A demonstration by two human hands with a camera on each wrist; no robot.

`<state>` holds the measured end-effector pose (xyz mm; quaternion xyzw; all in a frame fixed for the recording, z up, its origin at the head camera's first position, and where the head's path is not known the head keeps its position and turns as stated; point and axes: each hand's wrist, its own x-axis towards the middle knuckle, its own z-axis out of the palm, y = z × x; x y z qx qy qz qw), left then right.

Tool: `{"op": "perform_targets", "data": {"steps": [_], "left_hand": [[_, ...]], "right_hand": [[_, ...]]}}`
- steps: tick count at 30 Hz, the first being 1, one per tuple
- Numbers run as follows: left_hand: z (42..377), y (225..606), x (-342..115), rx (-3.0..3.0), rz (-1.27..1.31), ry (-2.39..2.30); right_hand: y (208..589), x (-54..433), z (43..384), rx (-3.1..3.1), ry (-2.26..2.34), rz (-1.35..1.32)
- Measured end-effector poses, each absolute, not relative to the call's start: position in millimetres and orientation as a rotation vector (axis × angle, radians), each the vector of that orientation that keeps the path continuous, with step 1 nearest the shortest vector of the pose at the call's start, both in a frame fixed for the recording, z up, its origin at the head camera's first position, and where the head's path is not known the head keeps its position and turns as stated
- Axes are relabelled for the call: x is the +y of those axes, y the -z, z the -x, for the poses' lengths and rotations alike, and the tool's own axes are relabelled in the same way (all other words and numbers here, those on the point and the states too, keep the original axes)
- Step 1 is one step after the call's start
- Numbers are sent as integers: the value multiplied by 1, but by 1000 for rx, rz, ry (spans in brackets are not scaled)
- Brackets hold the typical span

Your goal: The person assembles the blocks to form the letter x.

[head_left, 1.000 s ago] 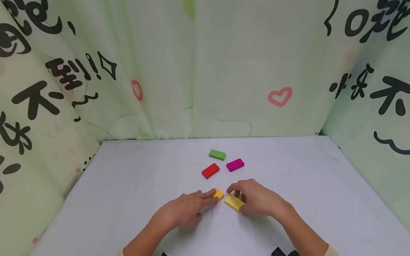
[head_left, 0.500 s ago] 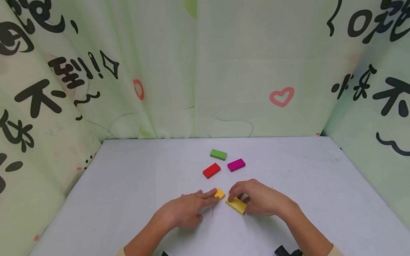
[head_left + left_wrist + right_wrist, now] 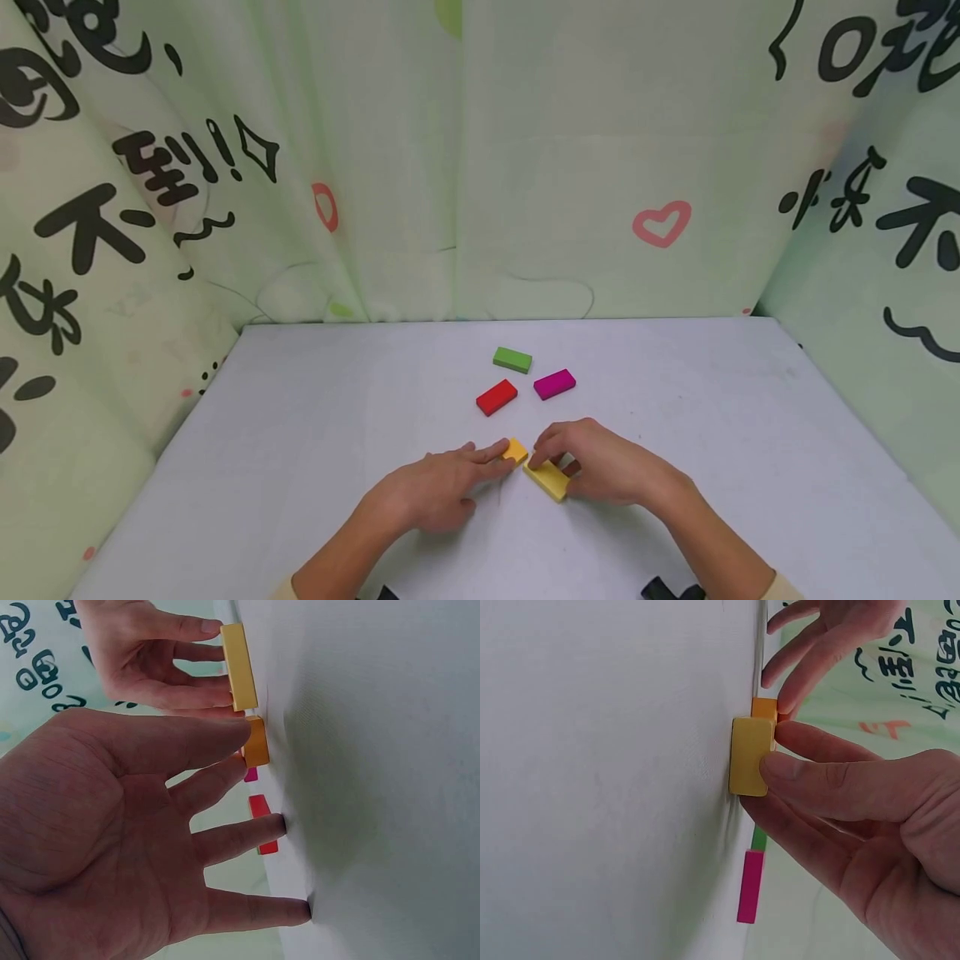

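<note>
A pale yellow block (image 3: 548, 481) lies at an angle on the white table, its near corner beside the darker orange-yellow block (image 3: 517, 451). My right hand (image 3: 603, 462) pinches the yellow block; in the right wrist view the thumb lies across the edge of its face, with other fingers around it. My left hand (image 3: 442, 492) is spread with its fingers straight, two of them resting on the orange-yellow block and covering part of it. In the left wrist view, two other fingertips of the left hand (image 3: 127, 825) reach down to the tabletop.
Beyond the hands lie a red block (image 3: 497, 397), a magenta block (image 3: 555, 384) and a green block (image 3: 513, 360). A light green patterned curtain (image 3: 540, 183) encloses the table (image 3: 322, 417) at back and sides. Black objects (image 3: 671, 590) show at the near edge.
The yellow block has shifted slightly left, nearer the orange-yellow block. My right fingertips have come down onto its far end. The left hand stays in place.
</note>
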<state>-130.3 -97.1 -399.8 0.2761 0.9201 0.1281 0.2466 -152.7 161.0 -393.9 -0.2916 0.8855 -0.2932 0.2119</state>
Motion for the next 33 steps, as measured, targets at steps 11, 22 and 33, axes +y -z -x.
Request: {"op": "perform_targets", "data": {"steps": [11, 22, 33], "left_hand": [[130, 399, -97, 2510, -763, -338], [130, 401, -95, 2517, -766, -306], [129, 403, -92, 2532, -754, -277]], "right_hand": [[395, 156, 152, 2481, 782, 804], [394, 153, 148, 2498, 771, 802], [394, 150, 145, 2526, 727, 815]]}}
